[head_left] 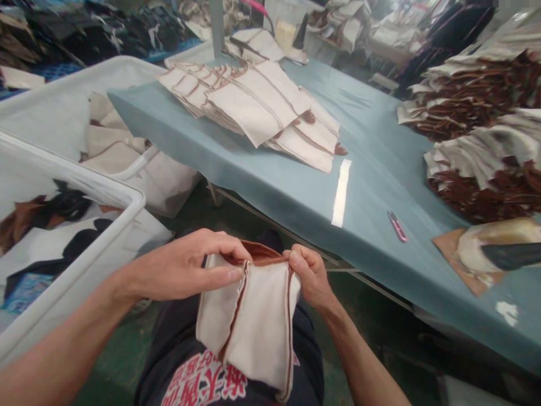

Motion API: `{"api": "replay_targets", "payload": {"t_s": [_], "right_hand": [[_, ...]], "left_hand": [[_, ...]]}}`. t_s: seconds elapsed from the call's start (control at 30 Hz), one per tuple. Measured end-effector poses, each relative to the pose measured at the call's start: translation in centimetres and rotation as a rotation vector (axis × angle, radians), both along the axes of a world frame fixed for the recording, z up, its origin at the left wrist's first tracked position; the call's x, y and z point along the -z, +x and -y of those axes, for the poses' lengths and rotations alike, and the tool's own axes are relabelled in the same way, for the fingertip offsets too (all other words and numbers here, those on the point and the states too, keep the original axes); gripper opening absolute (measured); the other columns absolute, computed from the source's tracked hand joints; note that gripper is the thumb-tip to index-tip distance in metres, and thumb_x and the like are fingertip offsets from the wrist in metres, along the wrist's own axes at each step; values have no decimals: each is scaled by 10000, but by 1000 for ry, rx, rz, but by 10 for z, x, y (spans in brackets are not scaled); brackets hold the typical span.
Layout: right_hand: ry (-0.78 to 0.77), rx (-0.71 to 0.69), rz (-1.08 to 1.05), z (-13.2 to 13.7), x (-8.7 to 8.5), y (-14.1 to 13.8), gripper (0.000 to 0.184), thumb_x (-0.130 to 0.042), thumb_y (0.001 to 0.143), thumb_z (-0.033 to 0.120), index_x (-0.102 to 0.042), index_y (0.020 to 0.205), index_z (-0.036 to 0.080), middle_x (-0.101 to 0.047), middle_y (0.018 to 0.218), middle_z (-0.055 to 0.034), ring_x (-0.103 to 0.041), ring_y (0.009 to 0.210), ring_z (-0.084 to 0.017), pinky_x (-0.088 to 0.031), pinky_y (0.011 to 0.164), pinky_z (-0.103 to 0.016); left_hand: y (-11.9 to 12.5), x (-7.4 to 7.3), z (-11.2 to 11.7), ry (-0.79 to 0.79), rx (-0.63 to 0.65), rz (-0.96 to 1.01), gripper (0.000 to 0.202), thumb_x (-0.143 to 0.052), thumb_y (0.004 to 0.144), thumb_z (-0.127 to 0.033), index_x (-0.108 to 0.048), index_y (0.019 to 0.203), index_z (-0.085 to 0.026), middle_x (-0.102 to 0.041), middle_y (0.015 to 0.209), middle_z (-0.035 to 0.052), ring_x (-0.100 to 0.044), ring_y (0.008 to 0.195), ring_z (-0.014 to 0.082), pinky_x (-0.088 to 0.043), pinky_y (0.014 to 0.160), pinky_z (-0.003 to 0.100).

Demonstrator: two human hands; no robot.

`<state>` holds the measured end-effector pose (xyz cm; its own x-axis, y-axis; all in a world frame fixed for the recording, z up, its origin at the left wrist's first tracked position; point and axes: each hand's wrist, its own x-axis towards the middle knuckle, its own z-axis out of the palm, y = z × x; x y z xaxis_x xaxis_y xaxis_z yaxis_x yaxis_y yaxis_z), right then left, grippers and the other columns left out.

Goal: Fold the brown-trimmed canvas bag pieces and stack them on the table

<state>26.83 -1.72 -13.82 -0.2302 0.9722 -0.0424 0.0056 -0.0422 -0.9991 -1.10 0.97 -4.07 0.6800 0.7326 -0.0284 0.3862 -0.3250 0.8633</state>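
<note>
Between my hands hangs a sewn fabric piece (264, 321), cream outside with brown seams and a brown inner side showing at its top opening. My left hand (192, 265) pinches its top edge by the middle seam, thumb in front and fingers behind. At the top right corner my right hand (308, 273) grips the edge, thumb on top. The lower part of the piece drapes over my lap. On the table in front lies a stack of similar cream pieces (262, 104) with brown edges, apart from both hands.
A blue-covered table (296, 186) stands ahead. On it are a white strip (341, 193), pink thread snips (397, 226), a glue-stained container with a dark-handled brush (490, 251), and brown-and-cream piles (477, 163) at right. White plastic bins (139, 203) holding fabric pieces stand at left.
</note>
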Motion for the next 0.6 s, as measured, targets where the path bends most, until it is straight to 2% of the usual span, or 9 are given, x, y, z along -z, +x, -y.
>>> {"api": "replay_targets", "payload": {"t_s": [0.13, 0.23, 0.4, 0.6], "right_hand": [[-26, -54, 39, -11, -5, -1, 714, -690, 937, 811, -375, 632, 248, -317, 591, 82, -232, 547, -94, -235, 512, -248], [-52, -94, 60, -18, -7, -2, 740, -696, 891, 861, -388, 623, 244, -327, 587, 80, -246, 543, -90, -229, 511, -244], [-101, -154, 88, -24, -2, -9, 777, -691, 824, 936, -403, 620, 244, -333, 573, 82, -239, 533, -84, -221, 494, -235], [-95, -186, 125, -25, -1, -13, 788, -641, 821, 973, -391, 636, 249, -349, 587, 77, -270, 539, -87, -236, 501, -237]], "left_hand": [[6, 0, -8, -91, 53, 96, 207, -688, 1021, -329, -818, 926, -199, -826, 844, -7, -732, 734, 135, -512, 691, 181], [6, 3, -10, -99, 55, 122, 187, -704, 1021, -299, -841, 946, -197, -839, 831, 3, -742, 731, 141, -527, 690, 179], [3, 7, -10, -102, 62, 127, 199, -707, 1025, -294, -876, 995, -193, -846, 819, 22, -749, 723, 152, -545, 683, 184], [1, 8, -8, -64, 63, 139, 226, -668, 1013, -255, -883, 1020, -184, -848, 821, 20, -746, 706, 143, -528, 672, 185]]}}
